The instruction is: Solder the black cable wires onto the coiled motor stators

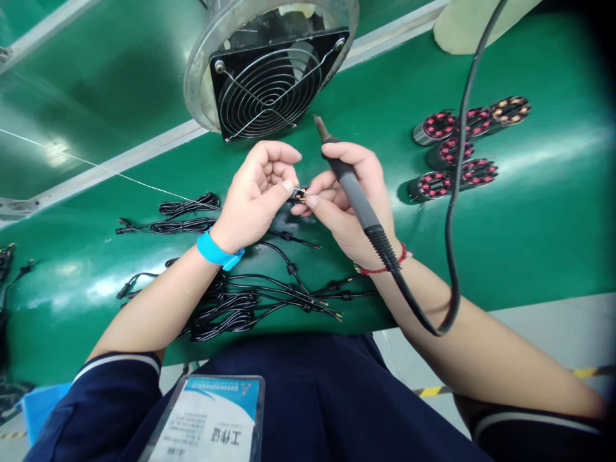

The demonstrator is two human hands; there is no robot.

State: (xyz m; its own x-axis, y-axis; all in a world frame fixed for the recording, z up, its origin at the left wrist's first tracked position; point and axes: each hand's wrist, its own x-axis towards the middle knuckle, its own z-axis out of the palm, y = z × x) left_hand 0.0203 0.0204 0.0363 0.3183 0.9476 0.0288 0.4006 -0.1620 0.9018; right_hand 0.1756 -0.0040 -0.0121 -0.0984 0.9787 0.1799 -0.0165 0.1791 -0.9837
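Observation:
My right hand (359,199) holds a grey-and-black soldering iron (357,199), its tip pointing up and away, while its thumb and fingertips pinch thin wire ends. Close beside it, my left hand (264,192) is closed, with solder wire (139,181) running to it from the left and its thumb and finger at the same wires. A small dark part with wire ends (301,194) sits between the fingertips, mostly hidden. Bundles of black cable (226,314) with bared coloured ends lie below the hands on the green table (543,244).
A round metal duct with a black fan (269,90) stands just beyond the hands. Several metal stators with red windings (436,186) are at the right. The iron's black cord (450,237) loops over my right forearm. A blue bin (43,407) is at lower left.

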